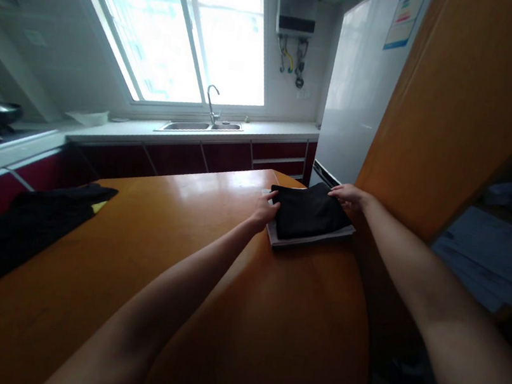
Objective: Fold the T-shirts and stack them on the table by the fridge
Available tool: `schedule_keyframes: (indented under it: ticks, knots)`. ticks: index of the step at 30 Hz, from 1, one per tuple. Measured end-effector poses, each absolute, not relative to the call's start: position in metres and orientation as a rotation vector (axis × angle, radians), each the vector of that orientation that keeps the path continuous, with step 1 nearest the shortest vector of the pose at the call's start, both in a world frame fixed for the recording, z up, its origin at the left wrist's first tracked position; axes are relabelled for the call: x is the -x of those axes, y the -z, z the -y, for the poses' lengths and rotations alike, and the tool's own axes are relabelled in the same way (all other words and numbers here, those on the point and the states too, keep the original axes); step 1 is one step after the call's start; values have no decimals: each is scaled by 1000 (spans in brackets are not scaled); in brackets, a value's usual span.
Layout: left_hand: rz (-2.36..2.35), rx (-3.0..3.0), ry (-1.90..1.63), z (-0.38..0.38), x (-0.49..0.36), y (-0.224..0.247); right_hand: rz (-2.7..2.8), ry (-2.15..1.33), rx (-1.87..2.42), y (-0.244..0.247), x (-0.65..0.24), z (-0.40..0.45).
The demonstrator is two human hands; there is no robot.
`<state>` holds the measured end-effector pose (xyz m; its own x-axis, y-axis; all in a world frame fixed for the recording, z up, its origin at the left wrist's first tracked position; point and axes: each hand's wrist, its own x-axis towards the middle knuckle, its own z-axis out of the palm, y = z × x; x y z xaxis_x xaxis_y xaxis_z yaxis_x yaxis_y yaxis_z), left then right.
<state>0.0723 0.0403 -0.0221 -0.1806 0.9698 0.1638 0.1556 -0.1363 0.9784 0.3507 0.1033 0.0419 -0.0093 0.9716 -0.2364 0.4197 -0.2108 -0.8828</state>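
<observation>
A folded black cloth (pixel 308 212) lies on a pale, flat stack (pixel 314 238) near the table's far right end; whether the stack is fabric or paper I cannot tell. At the cloth's left edge, my left hand (pixel 265 209) grips it with the fingers bent over the side. My right hand (pixel 348 194) pinches the back right corner between thumb and fingers. Both forearms reach out over the table, spread wide apart.
The wooden table (pixel 165 249) has a rounded right edge. Dark clothing (pixel 15 226) drapes over its left side. Beyond stand a counter with a sink (pixel 201 126), a white refrigerator (pixel 356 98) and a wooden panel (pixel 471 102). Folded blue fabric (pixel 497 254) sits on a shelf at right.
</observation>
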Motion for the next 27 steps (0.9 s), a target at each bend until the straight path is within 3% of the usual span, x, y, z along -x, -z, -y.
schedule_keyframes:
  ticks: [9, 14, 18, 22, 27]
  knots:
    - [-1508, -1498, -1230, -51, -62, 13, 1673, -699, 1875, -22, -341, -106]
    - [-1571, -1800, -1215, -50, -67, -6, 1854, -367, 1783, -19, -324, -105]
    - [-1653, -2290, -914, -45, -94, -5, 2036, -316, 1727, -5, -298, -99]
    - [-1851, -2282, -661, -44, -105, 10, 2123, -316, 1794, 16, -285, -97]
    - [-1901, -2287, -639, -43, -100, 29, 2174, -300, 1855, 36, -285, -100]
